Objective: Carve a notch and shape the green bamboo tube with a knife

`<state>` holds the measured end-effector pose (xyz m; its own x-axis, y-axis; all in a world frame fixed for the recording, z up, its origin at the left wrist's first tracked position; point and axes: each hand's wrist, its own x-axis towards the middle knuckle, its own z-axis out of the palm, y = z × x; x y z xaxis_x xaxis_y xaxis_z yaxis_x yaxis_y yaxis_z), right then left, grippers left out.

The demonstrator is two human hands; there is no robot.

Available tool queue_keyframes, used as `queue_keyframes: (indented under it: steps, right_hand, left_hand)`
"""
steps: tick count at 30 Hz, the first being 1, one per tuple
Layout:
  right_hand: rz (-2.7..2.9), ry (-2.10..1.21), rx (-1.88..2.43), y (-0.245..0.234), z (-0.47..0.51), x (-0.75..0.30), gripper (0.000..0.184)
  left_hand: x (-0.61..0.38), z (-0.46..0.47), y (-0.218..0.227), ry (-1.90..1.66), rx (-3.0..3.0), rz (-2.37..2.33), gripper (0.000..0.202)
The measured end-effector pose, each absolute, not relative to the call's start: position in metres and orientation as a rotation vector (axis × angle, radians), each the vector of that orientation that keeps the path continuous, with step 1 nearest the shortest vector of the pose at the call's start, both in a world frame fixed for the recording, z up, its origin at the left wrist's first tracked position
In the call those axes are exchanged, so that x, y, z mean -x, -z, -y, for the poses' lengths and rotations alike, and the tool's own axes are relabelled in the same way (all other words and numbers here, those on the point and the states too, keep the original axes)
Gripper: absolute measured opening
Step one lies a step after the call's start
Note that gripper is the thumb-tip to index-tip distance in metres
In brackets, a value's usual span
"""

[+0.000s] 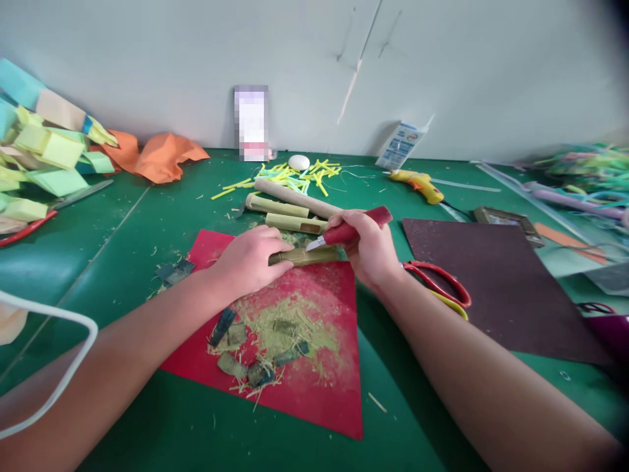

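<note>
My left hand (253,262) is closed on one end of a short bamboo tube (314,255) lying crosswise over a red sheet (334,393). In my right hand (371,252) is a carving knife (356,224) with a red handle. Its short blade points left and down, its tip at the top of the tube. Just beyond lie a bamboo piece with a rectangular cutout (295,223), another bamboo piece (282,205) and a longer pale stick (295,196). Pale shavings (295,328) and dark bark-like scraps (260,373) cover part of the sheet.
Red-handled scissors (442,278) lie right of my right hand, by a dark brown board (481,288). Farther back are a yellow glue gun (417,187), yellow strips (314,174) and a white egg-shaped object (299,162). Folded paper (54,147) and orange paper (167,157) are at left.
</note>
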<state>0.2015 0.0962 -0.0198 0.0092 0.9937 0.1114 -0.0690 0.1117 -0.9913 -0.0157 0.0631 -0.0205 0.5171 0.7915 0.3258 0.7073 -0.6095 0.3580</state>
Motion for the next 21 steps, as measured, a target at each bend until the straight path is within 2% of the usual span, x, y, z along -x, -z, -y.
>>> queue_keyframes:
  steps: [4, 8, 13, 14, 17, 21]
  right_hand:
    - [1.162, -1.257, 1.155, 0.02, -0.1, -0.204, 0.02]
    - [1.147, -1.152, 1.223, 0.018, -0.101, -0.205, 0.021]
    - [1.267, -0.645, 1.284, 0.006, -0.094, -0.208, 0.038]
    - [1.358, -0.511, 1.291, 0.003, -0.093, -0.21, 0.035]
    - [1.785, -0.167, 1.28, -0.011, -0.091, -0.218, 0.011]
    - [2.258, 0.031, 1.161, -0.029, -0.094, -0.224, 0.013]
  left_hand:
    - [0.016, -0.064, 0.021, -0.694, -2.583, -1.284, 0.025]
    - [0.015, -0.063, 0.019, -0.672, -2.572, -1.286, 0.025]
    - [0.015, -0.062, 0.017, -0.656, -2.538, -1.299, 0.026]
    - [0.015, -0.062, 0.017, -0.654, -2.533, -1.304, 0.026]
    - [0.014, -0.062, 0.016, -0.644, -2.517, -1.322, 0.025]
    - [0.012, -0.061, 0.013, -0.617, -2.522, -1.331, 0.023]
